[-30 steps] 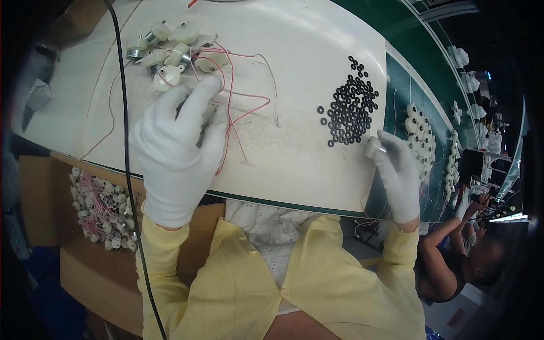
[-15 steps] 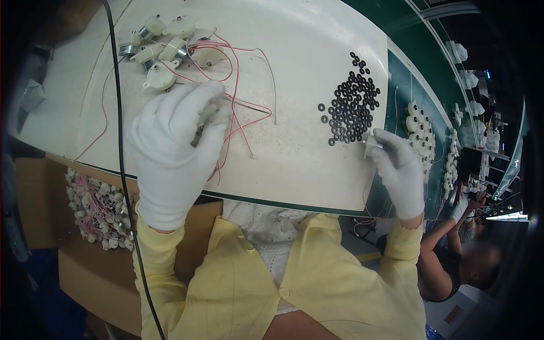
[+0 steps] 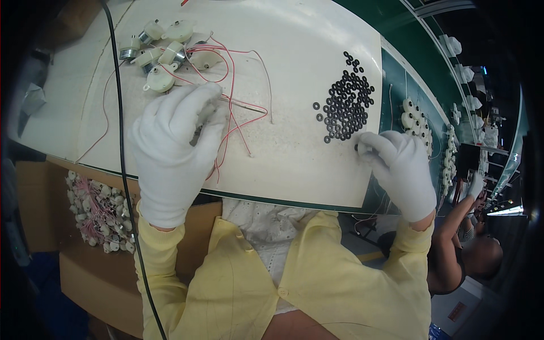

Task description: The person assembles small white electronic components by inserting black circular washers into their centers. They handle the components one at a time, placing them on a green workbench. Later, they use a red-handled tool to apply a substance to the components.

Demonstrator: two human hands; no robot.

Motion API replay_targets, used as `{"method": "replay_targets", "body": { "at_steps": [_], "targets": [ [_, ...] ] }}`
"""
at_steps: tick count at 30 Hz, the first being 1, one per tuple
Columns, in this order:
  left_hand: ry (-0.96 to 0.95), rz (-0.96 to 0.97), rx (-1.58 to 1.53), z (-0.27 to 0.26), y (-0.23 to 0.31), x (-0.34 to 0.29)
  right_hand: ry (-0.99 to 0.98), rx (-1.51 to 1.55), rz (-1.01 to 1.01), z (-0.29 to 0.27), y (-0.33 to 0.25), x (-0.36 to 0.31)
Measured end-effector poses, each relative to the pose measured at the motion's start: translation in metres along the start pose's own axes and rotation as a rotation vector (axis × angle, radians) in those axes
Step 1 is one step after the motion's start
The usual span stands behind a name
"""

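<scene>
My left hand (image 3: 175, 136), in a white glove, is curled closed over the table. A dark bit shows between its fingers; what it holds is mostly hidden. Red and white wires (image 3: 229, 113) run beside it. Beyond its fingertips lies a group of pale plastic geared motors (image 3: 161, 78). My right hand (image 3: 399, 167), also gloved, pinches a small geared motor just below a heap of black rings (image 3: 348, 105). The fingers cover most of that motor, and a small dark tip (image 3: 357, 147) shows at the fingertips.
A carton (image 3: 102, 277) filled with wired motors (image 3: 102, 212) stands below the table's left edge. A black cable (image 3: 120, 113) crosses the left side. More motors (image 3: 416, 122) stand in rows on a green surface at right. Another person (image 3: 464, 249) sits at far right.
My right hand has moved slightly right and turned, its fingers now hiding the pale motor that showed before. The left hand stays almost in place. The other person's arm has shifted.
</scene>
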State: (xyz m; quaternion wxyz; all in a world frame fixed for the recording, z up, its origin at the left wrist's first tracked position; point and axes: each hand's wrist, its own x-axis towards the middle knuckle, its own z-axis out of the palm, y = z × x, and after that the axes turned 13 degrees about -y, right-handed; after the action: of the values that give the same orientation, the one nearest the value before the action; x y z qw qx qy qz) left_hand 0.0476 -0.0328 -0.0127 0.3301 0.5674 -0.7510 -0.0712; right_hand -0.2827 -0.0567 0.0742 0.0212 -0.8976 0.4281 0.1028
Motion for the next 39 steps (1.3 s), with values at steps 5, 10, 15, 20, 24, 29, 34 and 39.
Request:
{"method": "replay_targets", "body": {
  "at_steps": [5,10,15,20,24,29,34,39],
  "targets": [
    [-0.005,-0.004,0.012,0.0,0.001,0.0,-0.094,0.01,0.012,-0.005,-0.005,-0.007],
    [-0.02,-0.01,0.004,0.0,0.001,-0.002,-0.106,-0.059,0.014,-0.003,-0.009,-0.006],
    [-0.06,-0.009,-0.012,0.0,-0.003,-0.004,-0.113,-0.004,0.06,0.002,-0.005,-0.012],
    [-0.049,-0.032,-0.024,-0.001,0.003,-0.004,0.125,-0.214,0.15,0.026,-0.009,-0.031],
    [-0.046,-0.002,-0.025,0.001,0.001,-0.005,0.029,-0.052,0.047,0.02,-0.027,-0.053],
    [-0.069,-0.001,-0.006,0.0,-0.001,-0.006,-0.021,0.204,0.063,-0.01,-0.029,-0.072],
    [-0.075,-0.04,-0.043,-0.002,0.005,-0.004,0.132,0.147,0.079,0.007,-0.023,-0.034],
    [-0.093,-0.04,0.003,-0.003,0.003,-0.006,0.133,0.153,0.137,0.015,-0.005,-0.024]
  ]
}}
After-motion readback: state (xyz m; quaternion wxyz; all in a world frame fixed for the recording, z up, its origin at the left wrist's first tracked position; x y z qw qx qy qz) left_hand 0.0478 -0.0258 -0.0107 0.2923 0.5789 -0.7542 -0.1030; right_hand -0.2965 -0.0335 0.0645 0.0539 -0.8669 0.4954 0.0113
